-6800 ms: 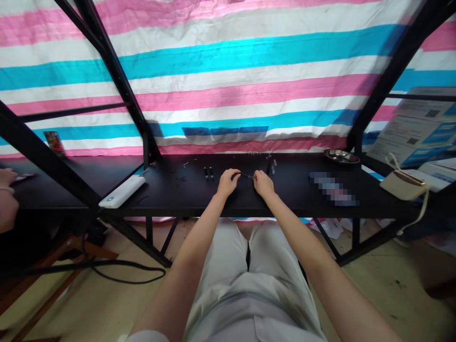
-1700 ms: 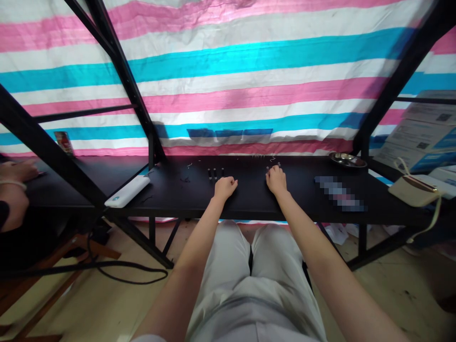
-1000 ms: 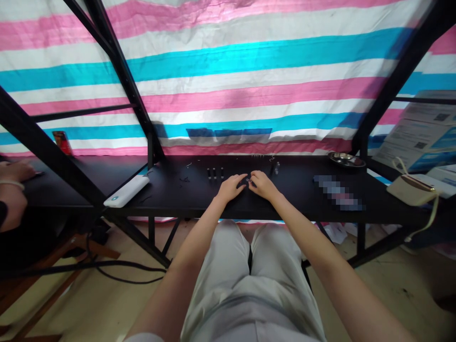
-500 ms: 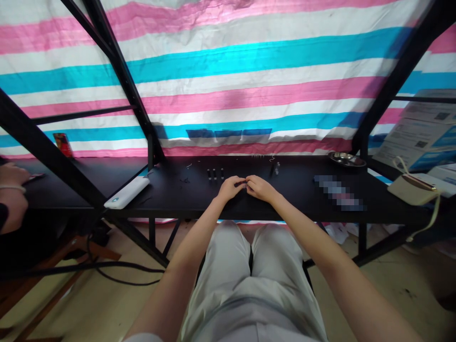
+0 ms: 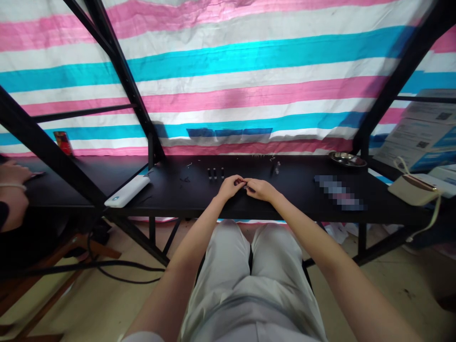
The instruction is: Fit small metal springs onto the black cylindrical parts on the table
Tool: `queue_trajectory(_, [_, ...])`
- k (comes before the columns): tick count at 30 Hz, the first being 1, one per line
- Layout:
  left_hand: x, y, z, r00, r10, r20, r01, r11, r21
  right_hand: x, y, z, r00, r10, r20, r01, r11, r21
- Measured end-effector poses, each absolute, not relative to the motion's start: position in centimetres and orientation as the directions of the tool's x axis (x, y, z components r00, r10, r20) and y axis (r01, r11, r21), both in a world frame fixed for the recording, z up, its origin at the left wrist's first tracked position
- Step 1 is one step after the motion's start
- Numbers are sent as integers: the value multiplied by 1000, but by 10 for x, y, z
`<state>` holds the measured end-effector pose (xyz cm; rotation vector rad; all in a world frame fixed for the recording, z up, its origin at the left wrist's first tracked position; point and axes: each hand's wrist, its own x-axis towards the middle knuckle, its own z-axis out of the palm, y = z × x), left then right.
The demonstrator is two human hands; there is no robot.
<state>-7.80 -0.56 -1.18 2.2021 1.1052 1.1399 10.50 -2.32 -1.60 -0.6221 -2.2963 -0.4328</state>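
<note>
Over the black table (image 5: 171,194), my left hand (image 5: 231,186) and my right hand (image 5: 260,189) meet at the fingertips. Both are closed in a pinch around something small and dark, too small to name. A tiny pale bit shows just below the fingertips. Left of my hands, three short dark cylinders (image 5: 214,174) with pale ends stand in a row. Behind my right hand stand a dark cylinder (image 5: 272,168) and a small clear piece (image 5: 277,168).
A white power bank-like box (image 5: 128,191) lies at left, a metal dish (image 5: 347,159) at back right. A blurred-out item (image 5: 338,192) and a beige purse (image 5: 413,189) are at right. Black frame posts flank the table. Another person's hand (image 5: 14,173) rests at far left.
My fingers have shifted slightly around the small thing, the right-hand fingers curling a little more. The things on the table have stayed in place.
</note>
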Motion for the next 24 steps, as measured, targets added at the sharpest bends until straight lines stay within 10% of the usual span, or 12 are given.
queue_trajectory(14, [-83, -5, -4, 17, 840, 543, 268, -527, 807, 107, -22, -10, -331, 670, 664, 917, 394, 59])
queue_trajectory(24, [-81, -11, 1, 7, 847, 531, 242, -517, 821, 105, -24, -5, -385, 743, 548, 912, 398, 100])
